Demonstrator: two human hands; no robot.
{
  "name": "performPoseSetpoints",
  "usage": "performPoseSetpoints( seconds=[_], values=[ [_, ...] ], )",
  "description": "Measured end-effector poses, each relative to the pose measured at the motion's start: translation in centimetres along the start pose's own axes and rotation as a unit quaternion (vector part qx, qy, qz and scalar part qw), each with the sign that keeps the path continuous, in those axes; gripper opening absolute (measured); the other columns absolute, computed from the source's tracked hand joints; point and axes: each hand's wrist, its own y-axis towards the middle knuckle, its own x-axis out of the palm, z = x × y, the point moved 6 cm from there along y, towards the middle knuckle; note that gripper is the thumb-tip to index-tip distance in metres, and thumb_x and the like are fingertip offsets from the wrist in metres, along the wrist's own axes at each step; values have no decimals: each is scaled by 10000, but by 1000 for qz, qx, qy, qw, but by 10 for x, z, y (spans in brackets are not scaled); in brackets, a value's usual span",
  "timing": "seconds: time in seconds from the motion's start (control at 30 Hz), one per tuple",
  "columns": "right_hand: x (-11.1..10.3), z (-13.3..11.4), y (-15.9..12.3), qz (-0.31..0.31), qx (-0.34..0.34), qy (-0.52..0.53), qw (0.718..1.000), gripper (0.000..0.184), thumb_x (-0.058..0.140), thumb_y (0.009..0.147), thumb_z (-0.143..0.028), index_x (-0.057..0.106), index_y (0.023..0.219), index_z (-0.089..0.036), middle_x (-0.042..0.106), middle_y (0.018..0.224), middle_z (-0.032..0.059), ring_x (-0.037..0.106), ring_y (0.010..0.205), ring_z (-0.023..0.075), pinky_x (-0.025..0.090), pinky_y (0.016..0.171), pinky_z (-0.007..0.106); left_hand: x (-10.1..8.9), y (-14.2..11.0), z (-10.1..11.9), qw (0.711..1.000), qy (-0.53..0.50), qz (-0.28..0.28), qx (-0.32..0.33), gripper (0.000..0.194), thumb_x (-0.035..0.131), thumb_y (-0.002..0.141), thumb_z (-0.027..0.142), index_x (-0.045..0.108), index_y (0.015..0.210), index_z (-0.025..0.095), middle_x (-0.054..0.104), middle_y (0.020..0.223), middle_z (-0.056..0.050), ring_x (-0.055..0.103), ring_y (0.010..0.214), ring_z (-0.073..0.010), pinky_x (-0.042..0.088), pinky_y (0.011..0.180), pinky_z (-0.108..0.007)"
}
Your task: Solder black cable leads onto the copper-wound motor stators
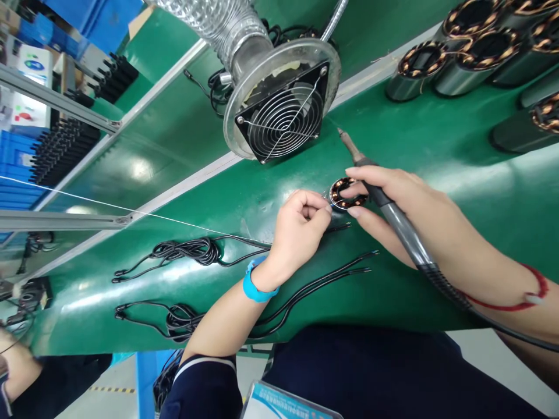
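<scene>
My right hand (406, 203) is closed around a soldering iron (393, 218), its bare tip pointing up and away from me. The thumb and fingers of that same hand also reach onto the rim of a motor stator (335, 191) with copper windings. Just left of the stator, my left hand (303, 224) pinches a thin wire with a bit of blue at its end, against the stator's edge. A thin white strand (174, 216) runs from the far left toward my left hand; where it ends is hidden. Black cable ends (343, 227) lie just beneath the stator.
A round extraction fan (286, 125) on a foil duct (209, 29) hangs over the bench beyond my hands. Several wound stators (413, 78) stand at upper right. Coiled black cables (186, 250) lie on the green bench mat (131, 291). At lower left, another person's arm (20, 364) shows.
</scene>
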Motion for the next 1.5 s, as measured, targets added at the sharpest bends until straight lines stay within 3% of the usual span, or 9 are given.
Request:
performPoseSetpoints(
  seconds=[0.23, 0.37, 0.5, 0.7, 0.9, 1.03, 1.2, 1.33, 1.5],
  values=[
    [3, 3, -1, 2, -4, 1, 1000, 401, 509, 962, -215, 513, 1359, -268, 732, 1067, 33, 691, 1009, 245, 538, 881, 408, 0, -2, 0, 1000, 8, -18, -8, 117, 606, 791, 70, 551, 743, 161, 583, 836, 24, 475, 528, -7, 391, 467, -145],
    [12, 10, 3, -9, -51, -9, 999, 477, 526, 931, -205, 448, 1399, -259, 696, 1180, 68, 666, 1087, 277, 528, 927, 466, -6, 0, -4, 996, -1, -46, -82, 192, 638, 797, 94, 522, 916, 190, 593, 795, 51, 527, 482, -30, 391, 417, -151],
    [21, 14, 6, -53, -65, -22, 996, 492, 536, 914, -224, 428, 1388, -300, 687, 1169, 65, 655, 1058, 297, 518, 930, 510, -11, 3, -6, 978, 14, -128, -164, 114, 624, 834, 152, 541, 757, 163, 560, 622, 55, 495, 462, -39, 375, 430, -153],
    [13, 6, 1, -19, -86, -13, 996, 531, 592, 893, -218, 436, 1398, -270, 707, 1029, 53, 642, 925, 288, 493, 915, 507, -20, 9, -1, 981, -73, -93, -157, 141, 707, 704, 184, 598, 625, 142, 547, 547, 62, 379, 459, -13, 255, 445, -160],
    [10, 3, -1, -1, -117, -5, 993, 541, 606, 910, -211, 429, 1420, -262, 705, 1065, 65, 628, 968, 284, 488, 914, 473, -5, 6, -3, 974, -102, -81, -186, 243, 866, 580, 231, 641, 596, 143, 498, 483, 84, 435, 491, -32, 361, 527, -182],
    [12, 4, 1, -8, -133, -7, 991, 447, 578, 935, -233, 468, 1367, -264, 708, 1029, 52, 638, 911, 253, 508, 844, 427, 1, 5, -3, 969, -114, -81, -202, 192, 834, 660, 188, 656, 604, 145, 509, 495, 69, 467, 524, -47, 378, 547, -190],
    [8, 1, 1, 40, -125, -23, 991, 368, 577, 940, -169, 517, 1289, -270, 717, 901, -1, 652, 826, 218, 503, 825, 397, -5, 6, -7, 969, -84, -122, -200, 148, 671, 842, 221, 716, 720, 151, 500, 513, 59, 379, 462, -39, 286, 471, -185],
    [10, -3, 2, 77, -79, -21, 994, 352, 584, 932, -150, 545, 1261, -270, 713, 865, -4, 658, 784, 213, 507, 792, 391, 4, 4, -6, 967, -19, -203, -151, 181, 629, 870, 204, 687, 710, 142, 591, 598, 31, 446, 506, -47, 359, 526, -192],
    [14, -1, 3, 89, -34, -18, 995, 398, 603, 927, -131, 538, 1301, -251, 744, 951, 17, 671, 853, 226, 526, 798, 391, -7, 13, 1, 991, 39, -104, -73, 181, 592, 883, 133, 663, 717, 138, 566, 603, 47, 475, 570, -58, 389, 604, -192]
  ],
)
